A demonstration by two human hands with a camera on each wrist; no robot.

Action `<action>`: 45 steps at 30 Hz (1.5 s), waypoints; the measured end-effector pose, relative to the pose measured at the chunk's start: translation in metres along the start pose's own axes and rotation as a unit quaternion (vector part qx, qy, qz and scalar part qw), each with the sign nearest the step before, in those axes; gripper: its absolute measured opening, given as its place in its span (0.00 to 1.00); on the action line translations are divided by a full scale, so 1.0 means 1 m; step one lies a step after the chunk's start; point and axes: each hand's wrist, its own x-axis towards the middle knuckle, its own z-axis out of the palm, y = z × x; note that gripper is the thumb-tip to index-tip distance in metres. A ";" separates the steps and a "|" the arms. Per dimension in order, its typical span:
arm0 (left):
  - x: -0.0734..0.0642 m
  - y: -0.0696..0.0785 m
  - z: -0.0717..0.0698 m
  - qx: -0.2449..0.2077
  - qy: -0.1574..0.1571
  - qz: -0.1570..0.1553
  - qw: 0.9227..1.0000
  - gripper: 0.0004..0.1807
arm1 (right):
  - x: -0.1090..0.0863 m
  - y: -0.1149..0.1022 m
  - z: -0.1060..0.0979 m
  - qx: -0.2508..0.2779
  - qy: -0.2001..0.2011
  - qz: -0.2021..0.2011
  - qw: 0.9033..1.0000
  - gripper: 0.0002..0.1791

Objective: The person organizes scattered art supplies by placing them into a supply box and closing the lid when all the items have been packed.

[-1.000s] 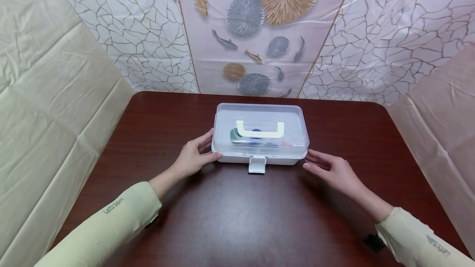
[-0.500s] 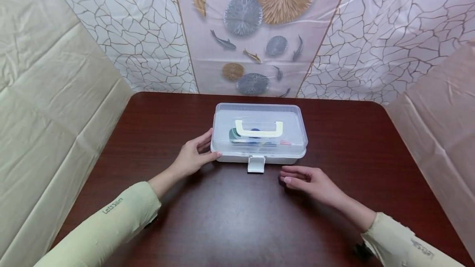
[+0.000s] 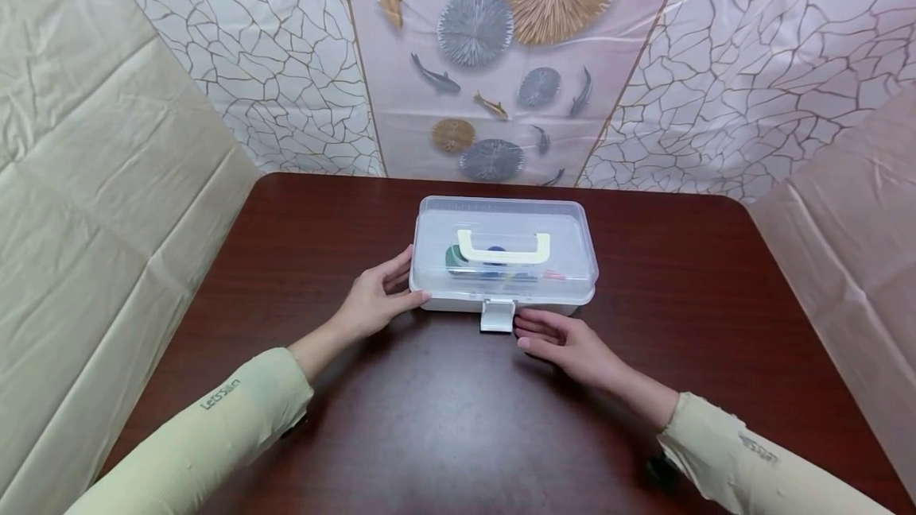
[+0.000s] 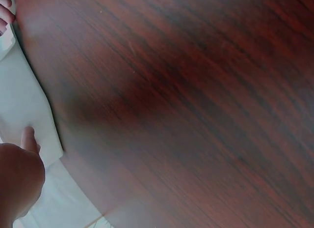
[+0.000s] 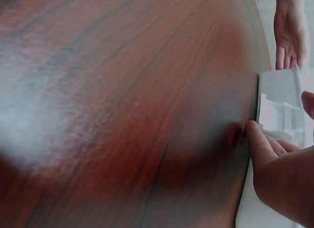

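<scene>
A clear-lidded plastic storage box [image 3: 503, 261] with a white base sits toward the back of the table. Its white handle [image 3: 504, 257] lies on the lid, and the white latch [image 3: 497, 316] hangs flipped out at the front. Green, blue and pink items show dimly through the lid. My left hand [image 3: 375, 296] holds the front left corner, thumb on the front wall [image 4: 24, 100], fingers along the side. At the latch's right edge is my right hand [image 3: 568, 344], fingers loosely bent and apart from the thumb. The right wrist view shows its fingertips close beside the latch [image 5: 277, 115].
The dark red-brown wooden table [image 3: 444, 427] reaches forward from the box, with a glare patch in front. A patterned curtain [image 3: 494, 62] hangs behind its back edge. Pale cloth walls stand at the left [image 3: 93, 205] and right [image 3: 851, 245].
My right hand has left the box's right side and moved leftward along the front to the latch. My left hand stays at the left corner, and the box has stayed put.
</scene>
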 end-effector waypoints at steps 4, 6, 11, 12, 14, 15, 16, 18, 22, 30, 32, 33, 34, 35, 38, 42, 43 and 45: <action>0.000 0.001 0.000 -0.002 0.001 -0.004 1.000 0.46 | 0.006 0.000 0.003 0.002 0.003 -0.005 1.000 0.31; 0.000 0.000 0.001 -0.001 0.000 -0.003 1.000 0.46 | 0.008 0.000 0.004 -0.006 0.006 -0.008 1.000 0.30; 0.001 -0.002 0.001 0.004 0.001 -0.005 1.000 0.46 | 0.011 0.002 0.004 -0.019 0.015 -0.012 1.000 0.27; 0.001 -0.002 0.001 0.005 0.002 -0.007 1.000 0.46 | 0.011 0.002 0.004 -0.018 0.015 -0.013 1.000 0.26; 0.001 -0.002 0.001 0.005 0.004 -0.008 1.000 0.46 | 0.012 0.003 0.004 -0.016 0.015 -0.012 1.000 0.26; 0.001 -0.002 0.001 0.006 0.003 -0.007 1.000 0.46 | 0.012 0.003 0.004 -0.016 0.014 -0.012 1.000 0.26; 0.000 -0.002 0.001 0.006 0.003 -0.005 1.000 0.46 | 0.012 0.004 0.004 -0.018 0.013 -0.016 1.000 0.26; 0.000 -0.002 0.001 0.005 0.004 -0.004 1.000 0.46 | 0.012 0.005 0.005 -0.019 0.014 -0.016 1.000 0.26; 0.000 -0.001 0.001 0.001 0.004 -0.003 1.000 0.46 | 0.012 0.007 0.006 -0.018 0.019 -0.018 0.999 0.26; -0.001 0.001 0.002 0.000 0.006 -0.002 1.000 0.46 | 0.009 0.009 0.007 -0.007 0.029 -0.013 0.999 0.28; -0.001 0.000 0.002 -0.001 0.005 -0.002 1.000 0.46 | 0.009 0.009 0.008 -0.011 0.031 -0.014 0.999 0.29; -0.001 0.000 0.002 -0.002 0.005 -0.002 1.000 0.46 | 0.009 0.009 0.008 -0.013 0.033 -0.015 0.999 0.29; 0.000 0.000 0.001 -0.002 0.005 -0.001 1.000 0.46 | 0.009 0.009 0.009 -0.015 0.035 -0.017 0.999 0.29; 0.000 0.000 0.001 -0.003 0.005 -0.001 1.000 0.46 | 0.009 0.009 0.009 -0.016 0.037 -0.019 0.999 0.28; 0.000 0.000 0.001 -0.004 0.005 -0.002 1.000 0.46 | 0.010 0.008 0.010 -0.020 0.044 -0.023 0.999 0.28; 0.000 0.000 0.001 -0.010 0.005 -0.004 1.000 0.46 | 0.010 0.007 0.012 -0.017 0.054 -0.021 0.998 0.27; 0.000 0.000 0.001 -0.012 0.005 -0.005 1.000 0.46 | 0.010 0.007 0.012 -0.016 0.057 -0.019 0.998 0.27; 0.000 0.000 0.001 -0.014 0.004 -0.006 1.000 0.46 | 0.010 0.007 0.013 -0.015 0.060 -0.016 0.998 0.26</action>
